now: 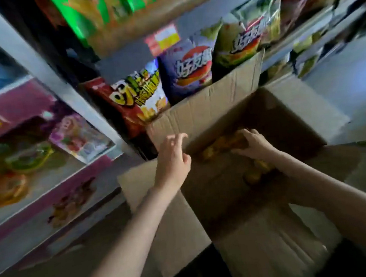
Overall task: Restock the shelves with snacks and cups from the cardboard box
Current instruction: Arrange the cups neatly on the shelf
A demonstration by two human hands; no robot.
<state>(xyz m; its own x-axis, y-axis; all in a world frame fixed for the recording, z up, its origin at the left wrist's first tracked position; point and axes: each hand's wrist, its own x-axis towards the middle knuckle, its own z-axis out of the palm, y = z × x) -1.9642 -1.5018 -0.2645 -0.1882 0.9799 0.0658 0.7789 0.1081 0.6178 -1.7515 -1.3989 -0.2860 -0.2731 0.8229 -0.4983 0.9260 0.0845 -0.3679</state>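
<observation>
Cardboard box [224,112]: it stands open in front of the shelves, its 4 flaps folded out; the far flap leans against the snack bags on the shelf.
Inside the box: some yellow-orange snack packs [227,143] lie at the bottom, dark and blurred, so I cannot count them.
Right hand [252,141]: it is down inside the box, and the fingers curl over 1 of the yellow-orange packs and hold it.
Left hand [173,155]: it is above the near-left edge of the box; the fingers are loose and a little bent, and they hold nothing.
Shelf [43,69]: behind the box stand 3 bags side by side, a red bag [127,99], a purple bag [188,71] and a green bag [237,41].
Left side: pink boxes [17,103] with pictures are on the lower shelves, blurred.
</observation>
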